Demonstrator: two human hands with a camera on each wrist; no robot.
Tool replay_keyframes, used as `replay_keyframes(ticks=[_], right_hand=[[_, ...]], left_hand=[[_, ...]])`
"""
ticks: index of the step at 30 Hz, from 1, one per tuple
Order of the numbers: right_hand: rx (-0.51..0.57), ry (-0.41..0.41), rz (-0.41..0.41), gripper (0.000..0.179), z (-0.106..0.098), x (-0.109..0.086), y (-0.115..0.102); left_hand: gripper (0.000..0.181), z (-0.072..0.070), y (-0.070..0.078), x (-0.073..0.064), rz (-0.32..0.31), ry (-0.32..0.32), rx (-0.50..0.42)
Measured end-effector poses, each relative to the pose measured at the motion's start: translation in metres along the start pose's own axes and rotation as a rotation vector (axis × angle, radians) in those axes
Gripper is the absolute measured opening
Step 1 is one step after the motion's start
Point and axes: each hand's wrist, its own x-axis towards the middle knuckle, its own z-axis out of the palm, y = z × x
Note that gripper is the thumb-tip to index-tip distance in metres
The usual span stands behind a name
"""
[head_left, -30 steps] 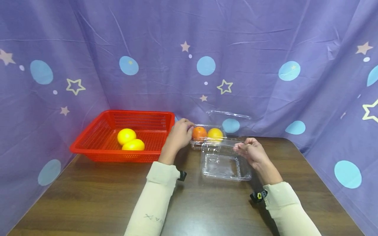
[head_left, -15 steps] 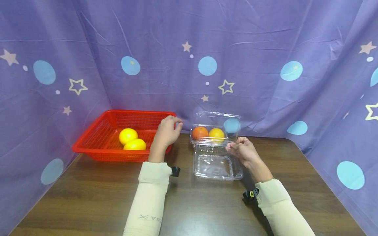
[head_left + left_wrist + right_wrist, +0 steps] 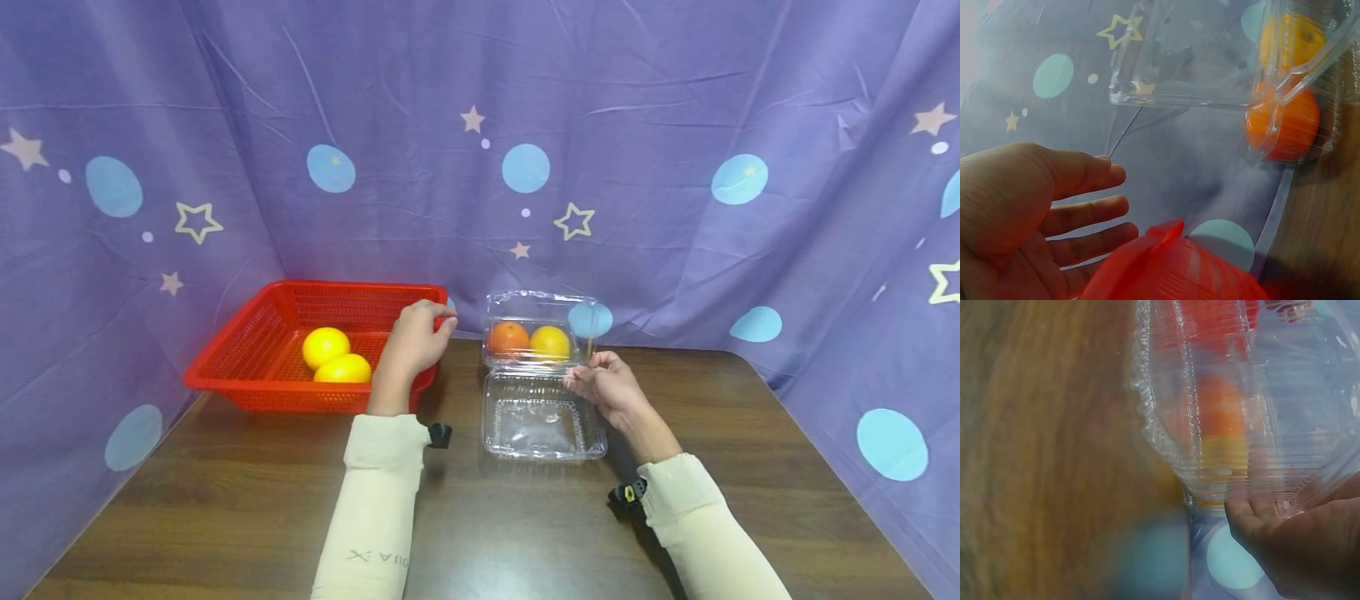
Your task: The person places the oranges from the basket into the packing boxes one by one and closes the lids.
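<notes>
My left hand [image 3: 415,343] hovers at the right end of the red basket [image 3: 309,387], fingers loosely extended and holding nothing. The left wrist view shows its fingers [image 3: 1088,215] spread beside the basket's rim. With my right hand [image 3: 617,398] I pinch the right side of a clear plastic clamshell container [image 3: 543,429], near its hinge. Its front half has no fruit in it, and its other half stands raised behind. Through the clear plastic show an orange fruit [image 3: 509,340] and a yellow-orange fruit [image 3: 551,342], side by side in another clear container at the back.
Two yellow fruits [image 3: 326,348] lie together inside the red basket. A purple curtain [image 3: 637,108] with stars and blue spots hangs behind the brown wooden table [image 3: 480,517], whose right edge slants toward the front.
My right hand has slid the clamshell container leftward, in front of the fruit. My left hand has left the fruit container's side and moved left to the basket's rim.
</notes>
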Motion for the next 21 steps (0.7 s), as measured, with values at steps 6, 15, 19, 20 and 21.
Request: replay_keyframes(ticks=[6, 15, 19, 20, 21], right_hand=[[0.022, -0.022, 0.019, 0.026, 0.000, 0.003, 0.002], [0.039, -0.011, 0.045, 0.026, -0.001, 0.006, 0.004], [0.045, -0.005, 0.057, 0.025, -0.003, 0.005, 0.004], [0.047, -0.006, 0.058, 0.025, -0.003, 0.005, 0.005], [0.048, -0.007, 0.060, 0.025, -0.003, 0.005, 0.005]], left_hand=[[0.031, -0.008, -0.001, -0.004, 0.018, 0.014, 0.010], [0.029, -0.023, -0.013, -0.013, 0.013, -0.028, 0.098], [0.031, -0.029, -0.026, -0.017, -0.008, -0.091, 0.161], [0.031, -0.031, -0.029, -0.017, -0.011, -0.107, 0.175], [0.031, -0.033, -0.032, -0.018, -0.015, -0.123, 0.187]])
